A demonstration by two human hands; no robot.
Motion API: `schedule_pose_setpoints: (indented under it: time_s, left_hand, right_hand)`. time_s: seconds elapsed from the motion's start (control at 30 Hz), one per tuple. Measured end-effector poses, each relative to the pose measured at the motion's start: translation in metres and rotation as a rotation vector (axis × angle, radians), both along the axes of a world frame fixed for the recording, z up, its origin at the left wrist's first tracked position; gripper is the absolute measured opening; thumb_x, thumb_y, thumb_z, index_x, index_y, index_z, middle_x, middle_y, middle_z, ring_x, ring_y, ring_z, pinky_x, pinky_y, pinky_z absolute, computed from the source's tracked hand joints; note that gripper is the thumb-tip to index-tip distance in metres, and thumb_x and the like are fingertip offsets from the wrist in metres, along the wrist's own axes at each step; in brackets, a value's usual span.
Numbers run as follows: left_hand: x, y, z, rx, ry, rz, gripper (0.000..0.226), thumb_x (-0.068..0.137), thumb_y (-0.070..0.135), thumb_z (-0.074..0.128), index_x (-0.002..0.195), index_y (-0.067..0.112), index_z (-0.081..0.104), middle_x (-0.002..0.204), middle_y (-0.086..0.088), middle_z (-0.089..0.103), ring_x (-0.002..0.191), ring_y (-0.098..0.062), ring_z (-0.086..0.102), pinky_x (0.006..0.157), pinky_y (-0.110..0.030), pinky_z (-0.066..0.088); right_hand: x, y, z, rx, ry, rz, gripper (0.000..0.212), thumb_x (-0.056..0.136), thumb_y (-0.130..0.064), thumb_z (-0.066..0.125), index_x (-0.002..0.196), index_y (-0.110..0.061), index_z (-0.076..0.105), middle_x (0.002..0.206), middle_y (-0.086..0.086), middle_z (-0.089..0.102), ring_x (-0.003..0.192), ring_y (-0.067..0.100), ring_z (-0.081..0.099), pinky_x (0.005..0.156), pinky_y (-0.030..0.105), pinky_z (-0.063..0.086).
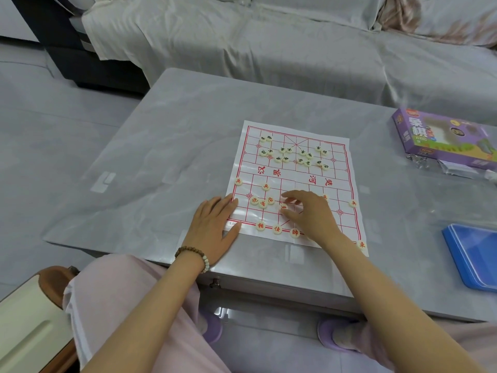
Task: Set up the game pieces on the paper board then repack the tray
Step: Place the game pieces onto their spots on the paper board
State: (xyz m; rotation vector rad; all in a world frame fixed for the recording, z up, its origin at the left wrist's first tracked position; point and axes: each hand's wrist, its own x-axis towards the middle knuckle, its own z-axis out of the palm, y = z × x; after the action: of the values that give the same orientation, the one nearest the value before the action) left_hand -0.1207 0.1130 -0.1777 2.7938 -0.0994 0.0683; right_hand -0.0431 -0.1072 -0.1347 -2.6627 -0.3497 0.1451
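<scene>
A white paper board (291, 173) with a red grid lies on the grey table. Several cream discs with dark marks (293, 156) sit loosely on its far half. Red-marked discs (262, 201) are scattered on the near half, and three stand along the near edge (277, 229). My left hand (215, 224) lies flat on the board's near-left corner, holding nothing. My right hand (309, 211) hovers over the near middle, fingers curled around a red-marked disc (283, 206) beside the thumb. A blue tray (473, 254) rests at the right edge.
A purple game box (443, 135) stands at the far right, with clear plastic wrapping (435, 164) in front of it. A covered sofa (269, 44) runs behind the table. My knees press against the table's near edge (269, 286).
</scene>
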Motion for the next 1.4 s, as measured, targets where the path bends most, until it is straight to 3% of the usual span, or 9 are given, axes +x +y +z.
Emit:
schedule_pose_setpoints:
  time_s: [0.17, 0.3, 0.47, 0.63, 0.73, 0.93, 1.23, 1.4]
  left_hand:
    - [0.0, -0.001, 0.0, -0.026, -0.016, 0.004, 0.073, 0.084, 0.058, 0.004, 0.145, 0.025, 0.025, 0.152, 0.007, 0.023, 0.141, -0.014, 0.015, 0.111, -0.024, -0.001]
    - [-0.001, -0.001, 0.001, -0.09, -0.036, 0.049, 0.071, 0.086, 0.055, 0.004, 0.143, 0.022, 0.03, 0.151, 0.006, 0.028, 0.14, -0.015, 0.018, 0.112, -0.025, 0.002]
    - [-0.001, -0.001, 0.001, -0.088, -0.054, 0.092, 0.058, 0.093, 0.046, 0.014, 0.143, 0.022, 0.032, 0.149, 0.004, 0.031, 0.139, -0.015, 0.02, 0.11, -0.023, 0.001]
    - [-0.001, 0.001, 0.0, -0.079, -0.074, 0.097, 0.052, 0.094, 0.04, 0.02, 0.141, 0.022, 0.036, 0.147, 0.003, 0.036, 0.137, -0.016, 0.025, 0.11, -0.023, 0.004]
    - [-0.001, 0.001, 0.0, -0.078, -0.086, 0.092, 0.051, 0.094, 0.038, 0.022, 0.139, 0.02, 0.039, 0.144, 0.002, 0.039, 0.135, -0.017, 0.028, 0.109, -0.023, 0.006]
    - [-0.001, 0.001, 0.0, -0.094, -0.088, 0.092, 0.045, 0.097, 0.032, 0.031, 0.139, 0.019, 0.039, 0.144, 0.0, 0.039, 0.135, -0.019, 0.028, 0.11, -0.024, 0.007]
    - [-0.002, 0.001, 0.002, -0.099, -0.09, 0.088, 0.062, 0.088, 0.044, 0.013, 0.138, 0.019, 0.04, 0.144, 0.0, 0.04, 0.134, -0.019, 0.029, 0.111, -0.027, 0.009]
    - [-0.003, 0.0, 0.003, -0.123, -0.085, 0.101, 0.058, 0.091, 0.045, 0.016, 0.139, 0.021, 0.038, 0.144, 0.002, 0.038, 0.136, -0.016, 0.026, 0.11, -0.023, 0.005]
  right_hand:
    - [-0.003, 0.004, -0.006, -0.166, -0.125, -0.038, 0.038, 0.081, -0.052, 0.063, 0.105, -0.024, 0.066, 0.105, -0.006, 0.064, 0.098, 0.013, 0.055, 0.084, 0.028, 0.036]
    - [-0.006, 0.009, -0.007, -0.138, -0.133, -0.031, 0.03, 0.085, -0.045, 0.062, 0.106, -0.024, 0.067, 0.106, -0.005, 0.065, 0.098, 0.012, 0.054, 0.087, 0.027, 0.035]
    - [-0.024, 0.035, 0.001, 0.103, -0.099, 0.131, 0.022, 0.085, -0.037, 0.065, 0.104, -0.027, 0.069, 0.103, -0.009, 0.065, 0.092, 0.006, 0.052, 0.087, 0.027, 0.035]
    - [-0.034, 0.059, -0.004, 0.011, -0.1, 0.304, 0.02, 0.088, -0.032, 0.06, 0.106, -0.026, 0.068, 0.102, -0.005, 0.064, 0.099, 0.014, 0.052, 0.088, 0.027, 0.028]
    - [-0.035, 0.062, -0.005, 0.015, -0.096, 0.3, 0.021, 0.087, -0.033, 0.061, 0.106, -0.027, 0.068, 0.099, -0.007, 0.064, 0.098, 0.013, 0.051, 0.086, 0.021, 0.023]
    - [-0.036, 0.06, -0.003, -0.015, -0.114, 0.258, 0.03, 0.084, -0.044, 0.062, 0.107, -0.027, 0.065, 0.109, -0.008, 0.062, 0.103, 0.013, 0.051, 0.089, 0.024, 0.024]
    - [-0.037, 0.058, -0.008, -0.047, -0.139, 0.23, 0.025, 0.088, -0.043, 0.058, 0.107, -0.028, 0.066, 0.114, -0.008, 0.061, 0.107, 0.012, 0.049, 0.095, 0.026, 0.025]
    - [-0.024, 0.049, 0.002, 0.076, -0.169, 0.162, 0.026, 0.084, -0.041, 0.063, 0.106, -0.027, 0.067, 0.103, -0.008, 0.064, 0.098, 0.012, 0.054, 0.085, 0.024, 0.026]
